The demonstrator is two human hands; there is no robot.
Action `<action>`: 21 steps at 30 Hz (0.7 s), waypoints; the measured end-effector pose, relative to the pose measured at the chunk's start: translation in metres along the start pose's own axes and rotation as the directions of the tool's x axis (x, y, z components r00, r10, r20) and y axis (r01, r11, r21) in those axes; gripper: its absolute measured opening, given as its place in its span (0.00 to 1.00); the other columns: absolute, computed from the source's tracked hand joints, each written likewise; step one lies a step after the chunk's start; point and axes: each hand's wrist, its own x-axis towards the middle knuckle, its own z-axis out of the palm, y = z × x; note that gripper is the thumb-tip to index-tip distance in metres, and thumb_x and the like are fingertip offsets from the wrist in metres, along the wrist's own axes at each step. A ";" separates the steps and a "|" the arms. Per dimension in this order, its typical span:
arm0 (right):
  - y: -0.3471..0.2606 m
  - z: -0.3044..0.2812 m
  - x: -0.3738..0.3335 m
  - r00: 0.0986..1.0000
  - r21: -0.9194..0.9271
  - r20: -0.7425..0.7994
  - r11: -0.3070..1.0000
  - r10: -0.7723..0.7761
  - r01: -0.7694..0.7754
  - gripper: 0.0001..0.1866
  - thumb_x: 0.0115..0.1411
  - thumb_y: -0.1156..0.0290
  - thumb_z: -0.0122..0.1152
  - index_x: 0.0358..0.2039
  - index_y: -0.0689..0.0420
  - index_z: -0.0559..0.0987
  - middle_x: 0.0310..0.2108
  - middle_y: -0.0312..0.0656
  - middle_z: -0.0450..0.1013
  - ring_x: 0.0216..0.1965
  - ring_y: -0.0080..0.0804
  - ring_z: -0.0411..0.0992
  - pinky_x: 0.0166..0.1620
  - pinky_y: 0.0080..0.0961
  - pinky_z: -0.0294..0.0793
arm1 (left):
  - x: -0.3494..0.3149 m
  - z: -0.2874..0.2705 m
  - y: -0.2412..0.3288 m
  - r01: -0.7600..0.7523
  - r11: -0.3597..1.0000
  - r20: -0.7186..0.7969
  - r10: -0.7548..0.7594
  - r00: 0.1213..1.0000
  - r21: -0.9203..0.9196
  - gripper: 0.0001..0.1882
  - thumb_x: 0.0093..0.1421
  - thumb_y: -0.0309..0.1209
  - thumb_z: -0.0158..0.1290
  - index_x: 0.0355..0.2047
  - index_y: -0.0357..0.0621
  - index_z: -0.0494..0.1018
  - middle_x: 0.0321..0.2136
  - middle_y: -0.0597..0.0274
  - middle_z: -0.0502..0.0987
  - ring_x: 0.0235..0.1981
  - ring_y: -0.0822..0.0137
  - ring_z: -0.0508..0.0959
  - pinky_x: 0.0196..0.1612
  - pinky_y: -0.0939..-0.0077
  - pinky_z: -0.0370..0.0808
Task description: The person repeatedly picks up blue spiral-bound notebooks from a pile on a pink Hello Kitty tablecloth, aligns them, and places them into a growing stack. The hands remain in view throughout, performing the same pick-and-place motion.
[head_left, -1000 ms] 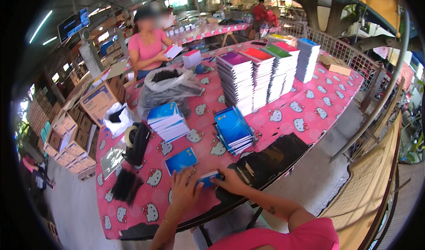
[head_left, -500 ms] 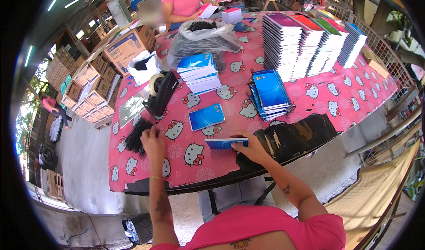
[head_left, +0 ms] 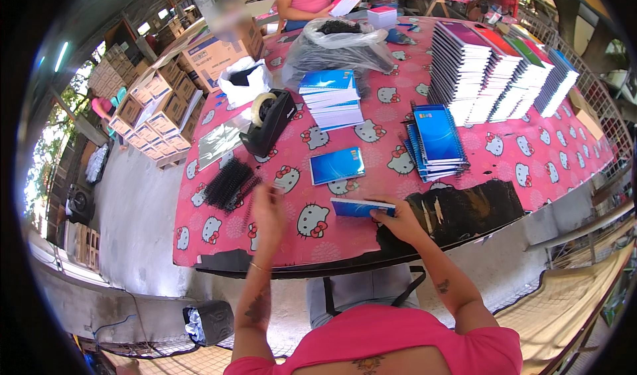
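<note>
My right hand grips a blue-covered notebook block by its right end, tilted so that its long edge faces up. Fingers pinched, my left hand is slightly blurred beside a bunch of black spiral binding coils. One thin dark coil hangs at those fingertips. Another blue notebook block lies flat just beyond my hands. Farther back stands a stack of blue blocks without visible coils. To the right is a pile of blue spiral-bound notebooks.
A black tape dispenser and a white bag stand at the left. A clear plastic bag of black coils sits behind. Tall notebook stacks line the far right. Across the table, a person handles a notebook.
My left hand has come away from the coil bunch toward the right, with a coil at its fingers. My right hand still holds the notebook block. The whole view has shifted.
</note>
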 end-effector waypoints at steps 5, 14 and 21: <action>0.014 -0.004 -0.002 1.000 -0.029 -0.001 0.999 -0.031 0.030 0.16 0.62 0.80 0.60 0.51 0.61 0.79 0.34 0.35 0.75 0.32 0.18 0.69 0.38 0.19 0.71 | -0.025 0.005 0.079 -0.032 0.949 0.237 0.111 0.965 -0.314 0.10 0.63 0.24 0.57 0.44 0.38 0.78 0.31 0.54 0.78 0.25 0.64 0.79 0.27 0.73 0.74; 0.010 -0.003 0.002 0.999 -0.009 0.009 0.999 -0.039 0.039 0.14 0.64 0.78 0.60 0.51 0.60 0.80 0.36 0.35 0.76 0.33 0.20 0.71 0.39 0.20 0.73 | -0.022 0.018 0.070 -0.115 0.941 0.163 0.174 0.971 -0.319 0.11 0.60 0.25 0.60 0.44 0.39 0.79 0.29 0.55 0.77 0.26 0.62 0.79 0.28 0.70 0.75; 0.008 -0.008 -0.001 0.998 -0.032 0.055 0.999 -0.031 0.033 0.14 0.64 0.76 0.62 0.50 0.59 0.80 0.39 0.35 0.78 0.36 0.19 0.72 0.39 0.19 0.73 | -0.009 0.012 0.073 -0.308 0.900 0.190 0.375 0.907 -0.309 0.15 0.58 0.27 0.62 0.45 0.42 0.76 0.34 0.56 0.76 0.30 0.56 0.79 0.32 0.65 0.75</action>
